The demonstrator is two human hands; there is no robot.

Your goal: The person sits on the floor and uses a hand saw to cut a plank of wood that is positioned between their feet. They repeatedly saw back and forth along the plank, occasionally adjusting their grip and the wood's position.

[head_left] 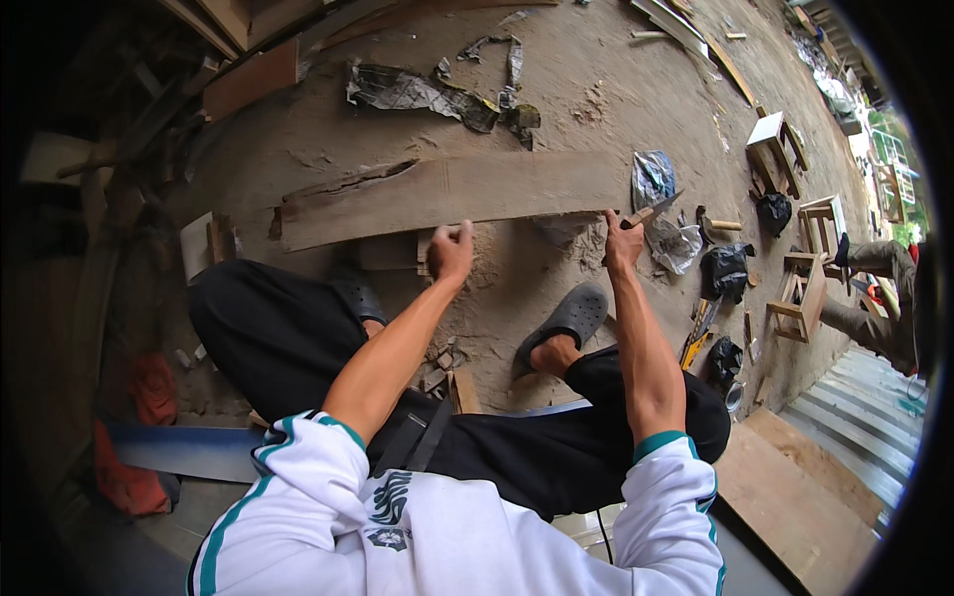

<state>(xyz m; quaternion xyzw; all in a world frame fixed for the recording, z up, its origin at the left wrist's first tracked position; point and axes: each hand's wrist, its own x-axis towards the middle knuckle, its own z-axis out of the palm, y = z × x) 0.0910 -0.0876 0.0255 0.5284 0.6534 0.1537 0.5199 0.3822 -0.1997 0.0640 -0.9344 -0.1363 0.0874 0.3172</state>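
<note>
A long, weathered wooden plank (452, 194) lies crosswise in front of me, with a ragged split along its far left edge. My left hand (452, 252) is at the plank's near edge, left of its middle. Its fingers are loosely bent, with a gap between thumb and forefinger, and nothing shows in them. Beside the plank's right end, my right hand (623, 243) is closed round the wooden handle of a knife (664, 208). The pointed blade slants up and to the right, over a crumpled plastic bag. Part of the handle is hidden by my fingers.
A wood block (422, 253) is under the plank's near edge. My shoes (579, 316) flank scattered wood scraps (434, 377). Torn sheeting (407, 89) lies beyond the plank. At right are a handsaw (699, 333), black bags (726, 270), small stools (798, 296) and another person's legs (874, 298).
</note>
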